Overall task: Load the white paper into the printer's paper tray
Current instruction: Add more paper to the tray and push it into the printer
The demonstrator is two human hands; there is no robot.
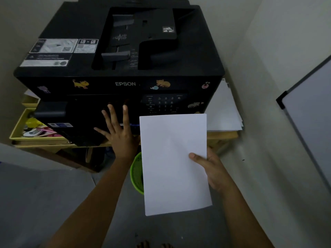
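A black Epson printer (125, 51) with animal stickers stands on a low wooden shelf. White paper (172, 161) hangs in front of the printer's lower right, gripped at its right edge by my right hand (213, 169), thumb on top. My left hand (120, 129) is spread open, fingers apart, against the printer's dark lower front just left of the paper. The paper tray itself is too dark to make out.
A stack of white sheets (223, 111) lies to the right of the printer. A yellow tray (19, 129) with small items sits at the left. A green basket (137, 174) stands on the floor below. A whiteboard (308, 111) leans at the right wall.
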